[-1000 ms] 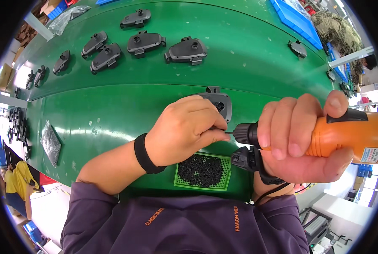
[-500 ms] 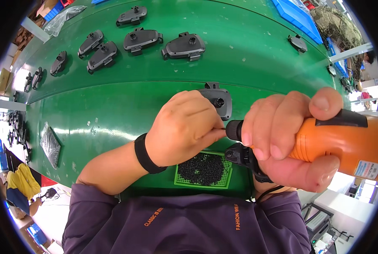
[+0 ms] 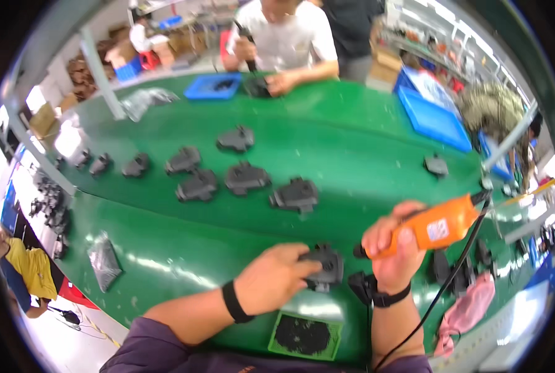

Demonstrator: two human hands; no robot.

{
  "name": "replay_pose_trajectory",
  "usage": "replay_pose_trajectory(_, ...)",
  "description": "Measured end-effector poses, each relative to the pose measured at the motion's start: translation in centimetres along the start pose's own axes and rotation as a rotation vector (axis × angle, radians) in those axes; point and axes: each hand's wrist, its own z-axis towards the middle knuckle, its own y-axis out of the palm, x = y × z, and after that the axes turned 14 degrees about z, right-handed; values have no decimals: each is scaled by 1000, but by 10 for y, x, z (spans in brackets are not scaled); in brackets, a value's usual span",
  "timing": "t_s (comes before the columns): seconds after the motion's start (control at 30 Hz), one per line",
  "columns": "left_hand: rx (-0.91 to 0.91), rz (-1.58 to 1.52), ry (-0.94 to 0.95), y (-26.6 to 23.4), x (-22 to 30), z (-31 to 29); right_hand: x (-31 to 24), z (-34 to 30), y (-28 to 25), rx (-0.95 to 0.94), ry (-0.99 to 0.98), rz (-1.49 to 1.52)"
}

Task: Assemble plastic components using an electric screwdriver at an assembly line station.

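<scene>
My left hand (image 3: pixel 276 278), a black band on its wrist, has its fingers on a dark grey plastic phone holder (image 3: pixel 332 266) lying on the green table. The thumb side of the grip is partly hidden. To the right, my right hand (image 3: pixel 396 248) is wrapped round an orange electric screwdriver (image 3: pixel 450 225). Its black tip end points left, above and apart from the phone holder. On my right wrist is a black strap with a small dark device (image 3: pixel 363 287). Just in front of me sits a light green tray (image 3: pixel 334 348) of small black pieces, probably screws.
Several similar holders (image 3: pixel 246 178) lie farther across the green table (image 3: pixel 184 248). A clear bag (image 3: pixel 103 264) is at left, a pink cloth (image 3: pixel 470 311) at right. A black cable (image 3: pixel 436 304) hangs from the screwdriver. Across the table, a person (image 3: pixel 283 43) works beside a blue tray (image 3: pixel 193 88).
The view has tilted up, bringing the person opposite into sight. My left hand has left the screwdriver's tip for the phone holder. The screwdriver has moved away from my left hand.
</scene>
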Motion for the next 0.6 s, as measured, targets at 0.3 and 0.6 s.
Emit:
replay_pose_trajectory(0.3, -37, 6, -70, -15, 7, 9, -1, 16, 4, 20, 70, 73)
replay_pose_trajectory(0.6, -30, -12, -143, -3, 7, 7, 8, 13, 1, 5, 121, -79)
